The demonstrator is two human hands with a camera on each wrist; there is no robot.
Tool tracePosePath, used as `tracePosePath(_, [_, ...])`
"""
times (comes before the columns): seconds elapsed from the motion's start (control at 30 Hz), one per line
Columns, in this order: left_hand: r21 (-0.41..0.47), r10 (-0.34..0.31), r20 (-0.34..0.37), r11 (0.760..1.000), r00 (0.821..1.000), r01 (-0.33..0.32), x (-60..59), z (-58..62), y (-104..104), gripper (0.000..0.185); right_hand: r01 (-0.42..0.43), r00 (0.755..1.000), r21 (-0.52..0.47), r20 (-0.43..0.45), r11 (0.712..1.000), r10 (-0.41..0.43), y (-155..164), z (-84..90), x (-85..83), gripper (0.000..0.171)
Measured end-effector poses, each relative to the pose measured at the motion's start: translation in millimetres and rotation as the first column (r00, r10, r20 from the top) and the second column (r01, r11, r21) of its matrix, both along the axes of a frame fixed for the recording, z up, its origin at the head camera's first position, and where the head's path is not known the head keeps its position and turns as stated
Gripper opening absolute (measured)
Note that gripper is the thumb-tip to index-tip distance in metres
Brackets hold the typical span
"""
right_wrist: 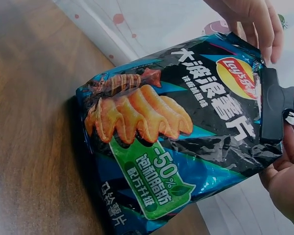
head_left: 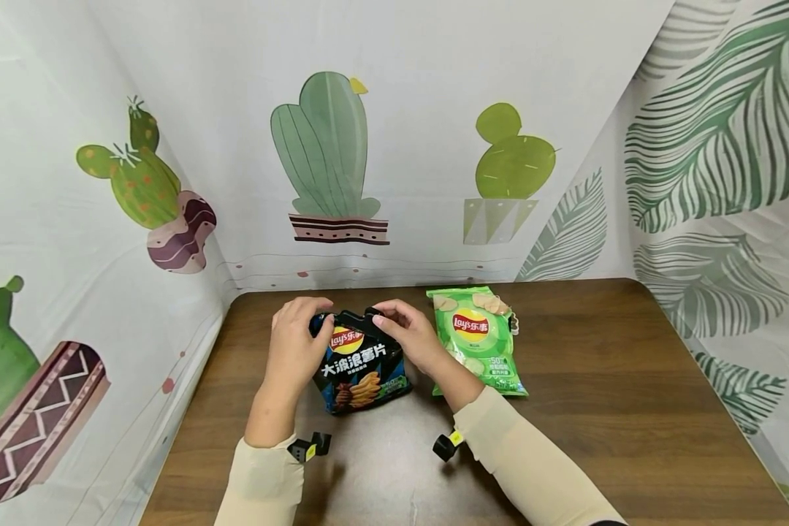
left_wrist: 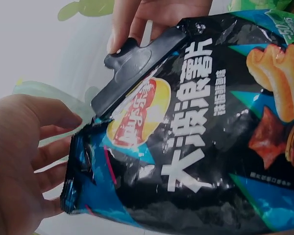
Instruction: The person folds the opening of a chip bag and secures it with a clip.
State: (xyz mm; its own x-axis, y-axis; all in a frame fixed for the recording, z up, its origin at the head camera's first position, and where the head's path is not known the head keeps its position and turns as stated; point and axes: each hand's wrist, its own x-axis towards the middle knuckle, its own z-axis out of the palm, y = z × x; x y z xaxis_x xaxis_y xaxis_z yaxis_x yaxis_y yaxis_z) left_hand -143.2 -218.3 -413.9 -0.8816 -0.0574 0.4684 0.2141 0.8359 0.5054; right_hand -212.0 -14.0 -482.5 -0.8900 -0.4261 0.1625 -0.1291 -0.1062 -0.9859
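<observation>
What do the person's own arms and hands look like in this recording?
Both the left hand and right hand are bare, with no gloves. Each arm wears a plain, long cream sleeve: left sleeve, right sleeve. At each wrist sits a small, blocky black device, left and right, marked with a yellow patch. No cables show.

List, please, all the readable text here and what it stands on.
"Lay's 乐事": black bag
"大波浪薯片": black bag
"铁板鱿鱼味": black bag
"-50% 饱和脂肪 配方升级": black bag
"马铃薯片": black bag
"Lay's 乐事": green bag
"50": green bag
Other print: too small or blurred to read.
</observation>
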Motion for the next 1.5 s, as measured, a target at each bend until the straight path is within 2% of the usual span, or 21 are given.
tracePosePath(0.2, [0.037, 0.038, -0.005, 0.999, 0.999, -0.037, 2.3, 0.8, -4.2, 0.04, 0.007, 1.0, -0.012, -0.001, 1.0, -0.007, 0.8, -1.0, -0.5, 0.028])
tracePosePath(0.37, [0.077, 0.049, -0.018, 0.996, 0.999, -0.048, 2.3, -2.3, -6.9, 0.053, 0.019, 1.0, 0.007, 0.017, 1.0, -0.019, 1.6, 4.6, 2.6, 0.028])
tracePosePath(0.6, [0.129, 0.059, -0.011, 0.99, 0.998, -0.057, 2.7, -9.5, -10.5, 0.057, 0.037, 0.999, 0.042, 0.032, 0.998, -0.039, 0.2, 0.5, 2.0, 0.033])
tracePosePath(0.9, [0.197, 0.099, -0.057, 0.977, 0.993, -0.086, 6.1, -17.3, -12.0, 0.064, 0.065, 0.995, 0.069, 0.069, 0.996, -0.069, -1.2, -0.2, 2.5, 0.031])
tracePosePath(1.03, [0.226, 0.1, -0.03, 0.97, 0.995, -0.09, 8.3, -19.5, -12.4, 0.068, 0.083, 0.993, 0.062, 0.082, 0.995, -0.088, -2.0, -1.1, 2.2, 0.031])
tracePosePath(1.17, [0.248, 0.099, 0.036, 0.963, 0.994, -0.105, 9.5, -24.8, -12.7, 0.08, 0.099, 0.99, 0.051, 0.093, 0.994, -0.104, -2.1, -2.1, 1.1, 0.032])
tracePosePath(1.3, [0.283, 0.111, 0.09, 0.95, 0.99, -0.132, 11.2, -31.6, -12.5, 0.09, 0.104, 0.988, 0.044, 0.111, 0.994, -0.108, -1.8, -3.8, 0.3, 0.033])
tracePosePath(1.5, [0.334, 0.121, 0.136, 0.929, 0.983, -0.161, 13.2, -43.7, -12.3, 0.094, 0.116, 0.985, 0.034, 0.127, 0.993, -0.119, -0.8, -3.9, 0.1, 0.033])
